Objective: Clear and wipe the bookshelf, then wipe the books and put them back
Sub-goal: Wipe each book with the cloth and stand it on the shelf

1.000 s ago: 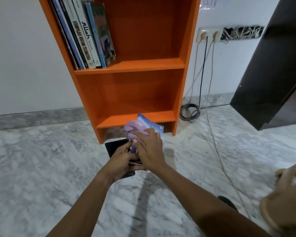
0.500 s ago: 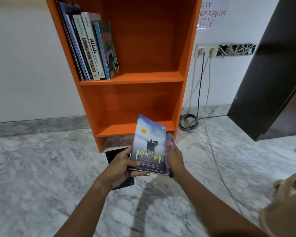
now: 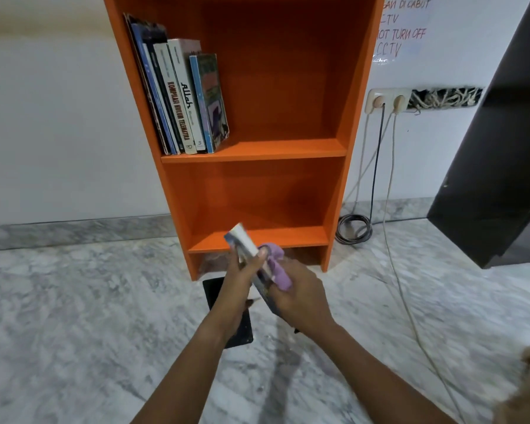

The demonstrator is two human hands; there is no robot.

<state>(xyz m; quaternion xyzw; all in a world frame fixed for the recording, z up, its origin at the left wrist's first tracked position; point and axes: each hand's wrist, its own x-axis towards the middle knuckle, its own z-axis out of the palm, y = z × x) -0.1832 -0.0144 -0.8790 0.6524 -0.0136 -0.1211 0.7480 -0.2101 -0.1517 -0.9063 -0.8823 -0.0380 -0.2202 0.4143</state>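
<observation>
The orange wooden bookshelf [image 3: 343, 87] stands straight ahead. Just in front of its lower shelf I hold the blue-covered paperback book [image 3: 244, 240] edge-on, long axis tilted up and away toward that shelf. My left hand [image 3: 239, 283] clasps its left side. My right hand [image 3: 300, 295] clutches the lilac cloth [image 3: 276, 264] against its right face. Half a second ago the cover faced me.

Orange bookshelf [image 3: 343, 117] stands upright at the wall. A row of books [image 3: 181, 99] leans left on its upper shelf, spines out. In front of it, the left hand [image 3: 242, 283] grips a book [image 3: 245, 243] tilted edge-on, pale pages showing. The right hand [image 3: 300, 298] holds a purple cloth [image 3: 277, 269] against its cover.
</observation>
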